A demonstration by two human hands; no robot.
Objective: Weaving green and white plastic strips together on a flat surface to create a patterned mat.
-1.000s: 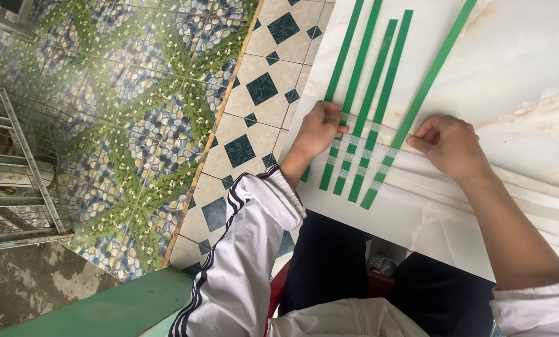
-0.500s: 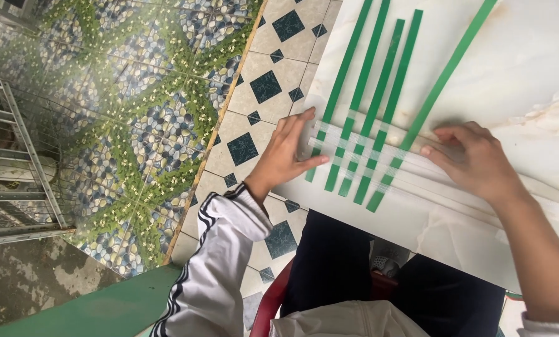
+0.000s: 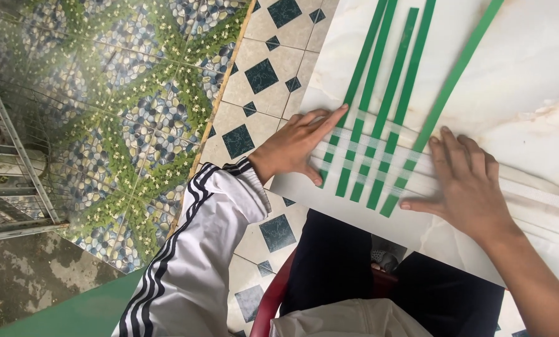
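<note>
Several long green strips (image 3: pixel 389 93) lie side by side on a pale marble-look tabletop (image 3: pixel 517 81). White translucent strips (image 3: pixel 379 156) cross them, woven over and under near the strips' lower ends. My left hand (image 3: pixel 295 146) rests flat at the left edge of the weave, its index finger stretched out onto a white strip. My right hand (image 3: pixel 470 184) lies flat with fingers spread on the white strips at the right of the weave, touching the outermost green strip (image 3: pixel 454 78). Neither hand grips anything.
The table's near edge (image 3: pixel 354 215) runs above my dark trousers (image 3: pixel 336 262) and a red chair (image 3: pixel 273 299). Left of the table is a tiled floor (image 3: pixel 261 75) with dark diamonds, then a green floral-patterned floor (image 3: pixel 117 100). A metal rack (image 3: pixel 11 162) stands far left.
My left hand has slid from the weave's left edge, opened, and stretched its index finger onto a white strip. My right hand has flattened and spread beside the weave.
</note>
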